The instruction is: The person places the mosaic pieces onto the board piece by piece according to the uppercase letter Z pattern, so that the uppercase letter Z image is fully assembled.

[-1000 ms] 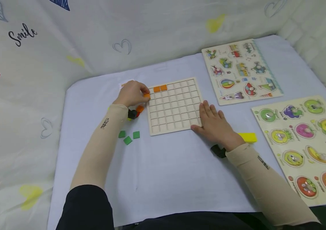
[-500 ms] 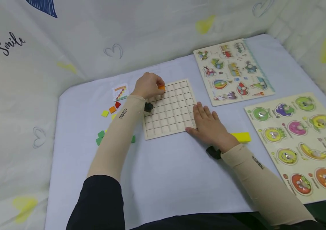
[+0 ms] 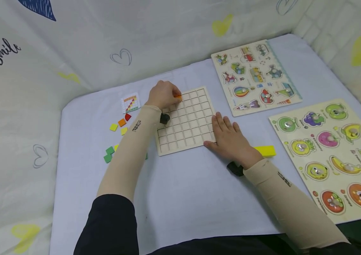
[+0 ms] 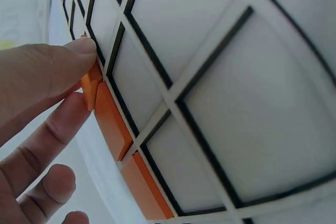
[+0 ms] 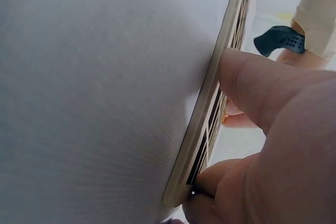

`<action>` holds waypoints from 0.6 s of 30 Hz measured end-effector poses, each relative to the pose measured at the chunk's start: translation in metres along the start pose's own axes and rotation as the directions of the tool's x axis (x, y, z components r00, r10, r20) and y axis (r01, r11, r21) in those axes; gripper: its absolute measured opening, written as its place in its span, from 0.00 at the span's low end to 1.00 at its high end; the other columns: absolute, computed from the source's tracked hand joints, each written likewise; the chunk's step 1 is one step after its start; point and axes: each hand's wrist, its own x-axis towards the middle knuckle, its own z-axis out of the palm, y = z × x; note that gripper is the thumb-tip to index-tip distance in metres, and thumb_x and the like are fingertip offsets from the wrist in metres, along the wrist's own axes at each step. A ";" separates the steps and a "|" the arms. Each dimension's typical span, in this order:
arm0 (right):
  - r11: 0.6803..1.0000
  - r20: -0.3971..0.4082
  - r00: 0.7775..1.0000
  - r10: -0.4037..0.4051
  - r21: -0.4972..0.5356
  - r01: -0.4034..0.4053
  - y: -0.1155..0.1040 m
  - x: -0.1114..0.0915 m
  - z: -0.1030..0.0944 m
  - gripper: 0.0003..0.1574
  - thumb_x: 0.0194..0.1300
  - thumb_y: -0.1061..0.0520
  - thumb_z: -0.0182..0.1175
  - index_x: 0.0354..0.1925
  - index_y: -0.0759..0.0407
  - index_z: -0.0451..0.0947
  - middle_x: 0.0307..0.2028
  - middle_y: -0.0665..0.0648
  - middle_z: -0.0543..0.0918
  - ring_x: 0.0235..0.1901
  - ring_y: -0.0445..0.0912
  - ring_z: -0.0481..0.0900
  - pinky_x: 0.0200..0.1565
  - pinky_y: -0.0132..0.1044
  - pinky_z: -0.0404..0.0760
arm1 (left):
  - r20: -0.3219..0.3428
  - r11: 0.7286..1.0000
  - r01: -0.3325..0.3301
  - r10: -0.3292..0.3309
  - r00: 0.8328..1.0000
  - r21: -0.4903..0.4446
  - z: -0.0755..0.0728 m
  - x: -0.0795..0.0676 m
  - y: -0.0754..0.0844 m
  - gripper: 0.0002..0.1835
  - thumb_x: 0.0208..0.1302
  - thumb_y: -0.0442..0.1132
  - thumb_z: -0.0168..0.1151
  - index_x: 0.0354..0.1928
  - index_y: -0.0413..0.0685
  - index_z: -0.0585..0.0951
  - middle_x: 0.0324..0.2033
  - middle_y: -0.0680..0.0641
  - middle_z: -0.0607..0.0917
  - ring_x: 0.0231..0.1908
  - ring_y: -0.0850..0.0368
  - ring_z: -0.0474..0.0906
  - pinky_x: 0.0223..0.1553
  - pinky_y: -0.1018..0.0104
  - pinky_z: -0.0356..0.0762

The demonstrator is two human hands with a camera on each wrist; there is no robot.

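A wooden grid board lies on the white cloth in the head view. At its far row, my left hand pinches a small orange square tile between thumb and forefinger, the tile slightly tilted against a cell. In the left wrist view, two more orange tiles sit flat in neighbouring cells of the same row; in the head view the hand covers them. My right hand rests along the board's right edge with straight fingers, its thumb touching the rim in the right wrist view.
Left of the board lie loose green tiles, yellow tiles, an orange tile and a red piece. A pattern card lies behind them. A yellow block, a vehicle puzzle and a fruit puzzle lie rightward.
My left hand has carried the orange tile rightward from beside the board onto its far row, uncovering the card and loose tiles. My right hand stays on the edge. The head view has shifted slightly.
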 end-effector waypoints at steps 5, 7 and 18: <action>1.000 0.007 1.000 0.006 0.000 -0.006 0.000 -0.001 0.000 0.61 0.77 0.35 0.52 0.82 0.66 0.30 0.83 0.66 0.30 0.83 0.67 0.33 0.79 0.69 0.38 | 0.016 0.999 -0.009 0.010 1.000 -0.032 0.003 0.003 -0.003 0.16 0.67 0.48 0.72 0.55 0.59 0.89 0.56 0.55 0.89 0.63 0.51 0.74 0.67 0.55 0.73; 1.000 0.012 1.000 0.012 -0.001 -0.012 -0.001 -0.001 0.000 0.61 0.77 0.35 0.52 0.82 0.66 0.30 0.83 0.66 0.30 0.83 0.67 0.32 0.79 0.69 0.38 | 0.015 0.998 -0.018 0.019 1.000 -0.056 0.005 0.004 -0.004 0.16 0.67 0.48 0.72 0.55 0.59 0.89 0.56 0.55 0.89 0.64 0.52 0.74 0.70 0.56 0.71; 1.000 0.013 1.000 0.013 -0.008 -0.013 -0.004 -0.002 -0.002 0.61 0.78 0.34 0.51 0.82 0.66 0.30 0.83 0.65 0.29 0.83 0.67 0.32 0.79 0.68 0.38 | -0.026 0.995 -0.030 0.028 0.999 -0.090 0.006 0.000 -0.006 0.16 0.66 0.48 0.73 0.55 0.56 0.89 0.53 0.53 0.89 0.58 0.53 0.75 0.62 0.57 0.75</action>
